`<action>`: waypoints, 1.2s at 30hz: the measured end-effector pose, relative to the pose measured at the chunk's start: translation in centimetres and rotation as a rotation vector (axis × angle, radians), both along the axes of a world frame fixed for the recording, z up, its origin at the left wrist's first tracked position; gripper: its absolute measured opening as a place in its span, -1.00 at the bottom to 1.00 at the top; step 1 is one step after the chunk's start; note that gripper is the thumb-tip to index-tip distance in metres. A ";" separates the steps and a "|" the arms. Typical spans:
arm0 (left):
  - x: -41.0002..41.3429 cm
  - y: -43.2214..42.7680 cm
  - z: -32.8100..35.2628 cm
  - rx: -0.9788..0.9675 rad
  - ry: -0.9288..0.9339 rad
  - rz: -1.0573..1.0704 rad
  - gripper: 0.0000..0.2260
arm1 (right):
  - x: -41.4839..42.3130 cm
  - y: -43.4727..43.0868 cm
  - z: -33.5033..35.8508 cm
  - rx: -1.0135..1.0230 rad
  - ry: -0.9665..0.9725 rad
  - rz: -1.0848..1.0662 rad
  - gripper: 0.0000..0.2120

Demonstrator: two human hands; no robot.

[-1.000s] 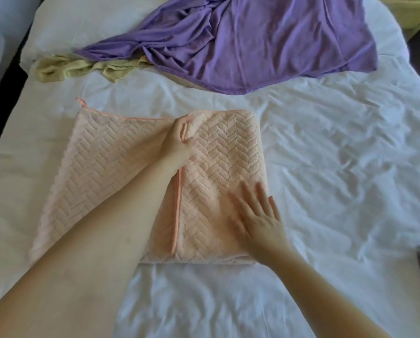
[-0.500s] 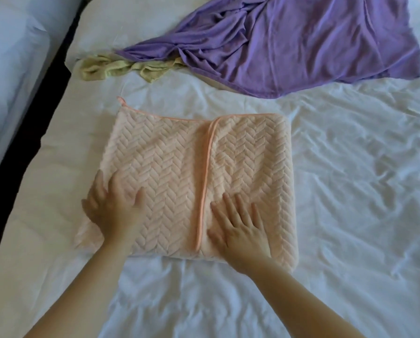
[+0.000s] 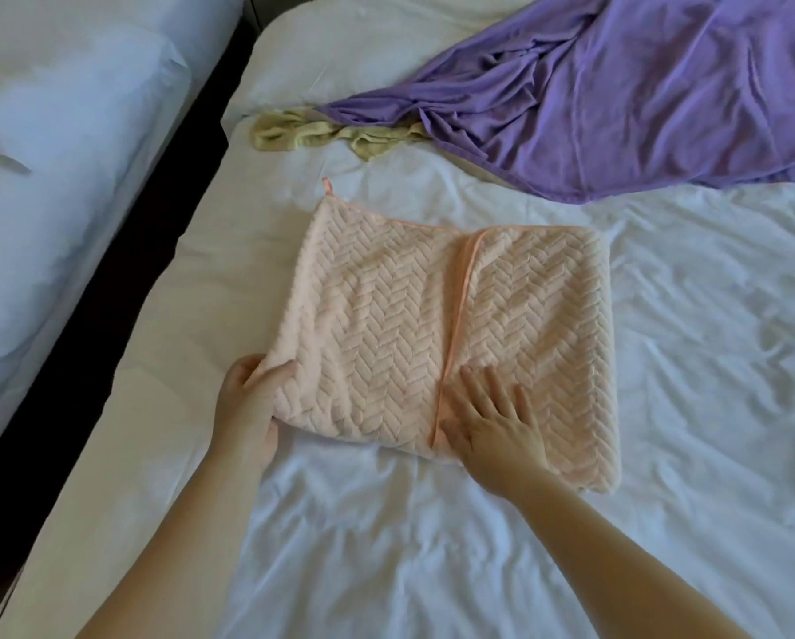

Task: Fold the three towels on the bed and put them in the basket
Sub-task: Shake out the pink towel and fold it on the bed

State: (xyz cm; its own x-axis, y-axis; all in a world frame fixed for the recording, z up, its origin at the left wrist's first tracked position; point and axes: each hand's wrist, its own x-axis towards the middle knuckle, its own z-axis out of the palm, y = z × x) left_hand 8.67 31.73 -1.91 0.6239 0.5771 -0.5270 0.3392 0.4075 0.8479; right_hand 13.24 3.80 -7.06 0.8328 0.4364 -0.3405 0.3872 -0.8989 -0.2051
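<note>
A peach towel [image 3: 386,325] with a herringbone weave lies partly folded on the white bed [image 3: 686,362], its right part laid over the middle along an orange hem. My left hand [image 3: 248,403] grips the towel's near left corner, thumb on top. My right hand [image 3: 492,422] rests flat with spread fingers on the near edge beside the hem. A purple towel [image 3: 617,94] lies crumpled at the far right. A yellow-green towel [image 3: 321,136] is bunched beside it, partly tucked under the purple one. No basket is in view.
A second bed with white bedding [image 3: 63,154] stands to the left, across a dark gap [image 3: 123,306]. The near part of the bed is bare wrinkled sheet.
My left hand moved from the top of the folded flap to lie flat on the left half, then took hold of the near left corner. The right hand stayed pressed on the towel.
</note>
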 end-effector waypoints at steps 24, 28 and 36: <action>2.5 -20.6 2.1 0.989 -0.448 -1.007 -0.48 | 2.3 -11.9 6.5 0.959 0.618 -0.970 -0.58; 0.8 -15.9 -0.1 1.337 -0.234 -1.065 -0.12 | 3.0 -9.6 7.8 0.687 0.425 -0.843 -0.74; -0.5 -16.9 -2.9 0.879 -0.193 -0.788 -0.28 | 4.6 -12.4 11.4 1.105 0.248 -0.764 -0.87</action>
State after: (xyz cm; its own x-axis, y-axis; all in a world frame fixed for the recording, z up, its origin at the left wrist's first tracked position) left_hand 8.20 14.81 -4.76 0.9932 0.1165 -0.0021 0.0720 -0.6000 0.7967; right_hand 17.86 -8.60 4.31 0.9556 0.0389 -0.2922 -0.2797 -0.1935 -0.9404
